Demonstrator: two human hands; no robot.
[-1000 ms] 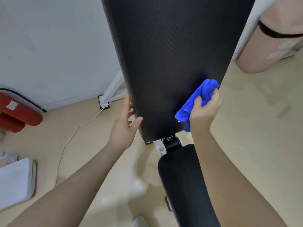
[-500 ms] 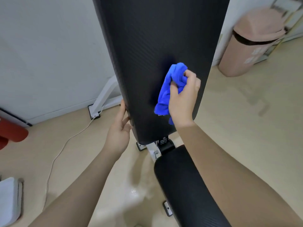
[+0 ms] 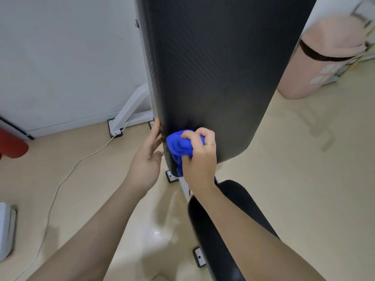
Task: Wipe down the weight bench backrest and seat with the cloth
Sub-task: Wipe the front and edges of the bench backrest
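Note:
The black textured backrest [image 3: 219,67] stands steeply raised in the middle of the view, its rounded lower end just above the black seat [image 3: 239,211]. My right hand [image 3: 199,159] is closed around a bunched blue cloth [image 3: 178,146] and presses it against the backrest's lower left corner. My left hand [image 3: 147,159] rests flat against the backrest's left edge, fingers extended and touching the side of the pad. My right forearm crosses over the seat and hides part of it.
A pink bin [image 3: 324,57] with a black liner stands at the right by the wall. The bench's white frame leg [image 3: 129,107] and a white cable [image 3: 60,183] lie on the beige floor at the left. A red object [image 3: 12,146] and a white item [image 3: 6,230] sit at the far left.
My right hand has swept the cloth from the backrest's right side across and down to its lower left corner. My left hand stays on the left edge.

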